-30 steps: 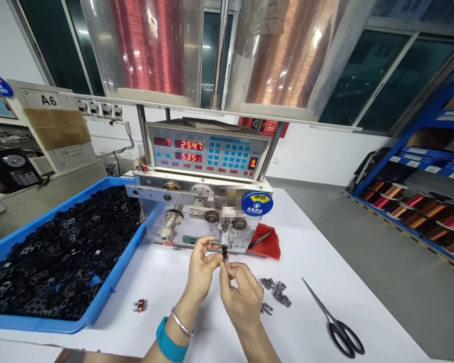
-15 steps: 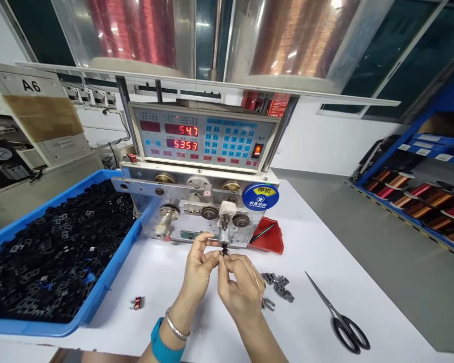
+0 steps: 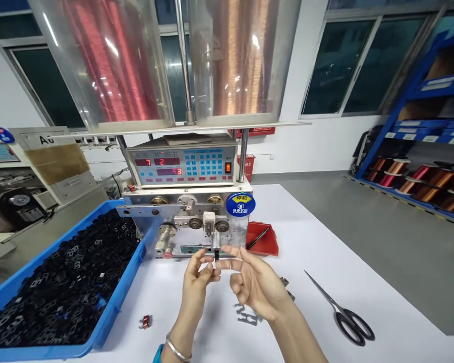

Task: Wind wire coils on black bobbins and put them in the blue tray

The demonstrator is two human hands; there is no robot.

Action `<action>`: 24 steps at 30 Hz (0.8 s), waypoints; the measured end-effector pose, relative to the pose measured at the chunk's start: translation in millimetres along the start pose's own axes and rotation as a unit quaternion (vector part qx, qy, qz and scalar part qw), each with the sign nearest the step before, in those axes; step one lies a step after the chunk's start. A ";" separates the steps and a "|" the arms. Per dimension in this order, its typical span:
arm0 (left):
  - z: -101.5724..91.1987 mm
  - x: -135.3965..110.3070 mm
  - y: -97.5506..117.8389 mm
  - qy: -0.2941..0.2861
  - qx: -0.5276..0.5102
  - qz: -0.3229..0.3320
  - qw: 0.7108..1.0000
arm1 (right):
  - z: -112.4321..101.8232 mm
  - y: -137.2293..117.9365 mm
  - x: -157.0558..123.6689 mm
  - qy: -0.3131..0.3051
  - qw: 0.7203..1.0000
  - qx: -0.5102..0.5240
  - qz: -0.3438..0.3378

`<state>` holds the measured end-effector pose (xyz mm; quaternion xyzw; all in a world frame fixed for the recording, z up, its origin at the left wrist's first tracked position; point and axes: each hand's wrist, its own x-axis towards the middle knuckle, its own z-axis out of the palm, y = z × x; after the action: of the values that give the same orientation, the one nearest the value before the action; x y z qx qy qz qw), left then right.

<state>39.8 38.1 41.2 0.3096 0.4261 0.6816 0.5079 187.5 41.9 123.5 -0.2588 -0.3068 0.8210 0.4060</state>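
A small black bobbin [image 3: 217, 255] sits on the lower end of the metal spindle [image 3: 216, 240] of a coil winding machine [image 3: 189, 214]. My left hand [image 3: 197, 282] is just left of the bobbin, its index finger stretched towards the spindle and its thumb apart from that finger. To the right, my right hand [image 3: 261, 285] is open, palm turned inward, its upper fingers reaching close to the bobbin. Whether any fingertip touches the bobbin is unclear, and no wire can be made out. Under the right hand lie grey clip-like parts [image 3: 246, 317], partly covered.
A blue tray [image 3: 115, 302] heaped with black parts stands left. One red-wound coil [image 3: 146, 321] lies near it. Black-handled scissors [image 3: 342, 315] lie right; a red bin [image 3: 270, 244] holds a pen-like tool. Wire spools [image 3: 113, 65] stand above the display panel [image 3: 181, 164].
My right hand has come off the bobbin and spread its fingers. My left fingers have loosened from their pinch. The display numbers differ, and my view has tilted upward.
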 end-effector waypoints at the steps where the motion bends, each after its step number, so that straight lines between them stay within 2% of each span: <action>1: 0.7 -0.4 -0.9 0.002 0.009 -0.004 1.000 | -0.3 2.8 1.7 0.018 0.999 0.012 -0.028; 3: 1.5 -0.2 -2.8 0.007 0.029 -0.009 1.000 | -8.2 10.6 9.4 0.087 0.987 0.011 -0.133; 5: 2.3 1.0 -4.7 0.005 0.044 -0.012 0.999 | -21.3 18.7 20.3 0.146 0.960 -0.033 -0.237; 7: 4.0 2.6 -5.9 -0.002 0.054 -0.018 0.998 | -33.8 26.6 31.9 0.167 0.937 -0.106 -0.289; 9: 7.0 4.4 -5.9 -0.012 0.068 -0.025 0.997 | -42.1 35.8 42.6 0.165 0.926 -0.170 -0.294; 11: 10.1 6.3 -4.7 -0.021 0.084 -0.028 0.996 | -45.1 48.1 51.9 0.150 0.927 -0.206 -0.276; 15: 10.4 11.4 -3.3 -0.042 0.116 -0.019 0.992 | -43.1 79.2 69.1 0.099 0.941 -0.227 -0.232; 18: 4.7 17.0 -5.2 -0.040 0.128 0.011 0.991 | -44.2 93.8 78.7 0.099 0.937 -0.252 -0.221; 21: 0.2 24.4 -7.5 -0.040 0.133 0.036 0.990 | -49.0 89.8 79.2 0.126 0.921 -0.288 -0.230; 24: -0.5 30.2 -8.3 -0.032 0.138 0.057 0.988 | -52.3 73.0 71.5 0.146 0.884 -0.338 -0.289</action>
<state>34.0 67.9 33.2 0.4223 0.4814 0.6336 0.4341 147.3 81.1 23.3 -0.3970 -0.5641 0.4664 0.5537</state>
